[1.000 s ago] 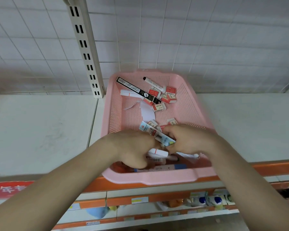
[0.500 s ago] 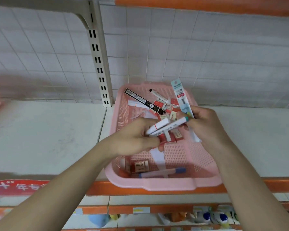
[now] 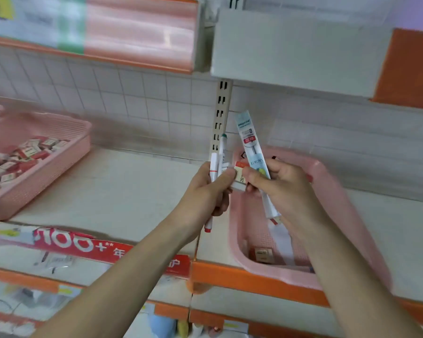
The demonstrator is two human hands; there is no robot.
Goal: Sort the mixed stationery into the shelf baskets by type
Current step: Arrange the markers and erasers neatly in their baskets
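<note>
Toward the left edge of the shelf [image 3: 122,191] a left pink basket [image 3: 47,176] holds a heap of red-and-white boxes [image 3: 22,154]. Above the middle of the shelf, the left hand [image 3: 205,189] is curled round two white pens [image 3: 214,167], held upright. A single small box [image 3: 239,176] sits between both hands, touching fingers of each; I cannot tell which hand grips it. The right hand [image 3: 279,189] pinches a long packaged pen [image 3: 250,147], tilted, over the right pink basket [image 3: 335,191] at the shelf's front edge.
</note>
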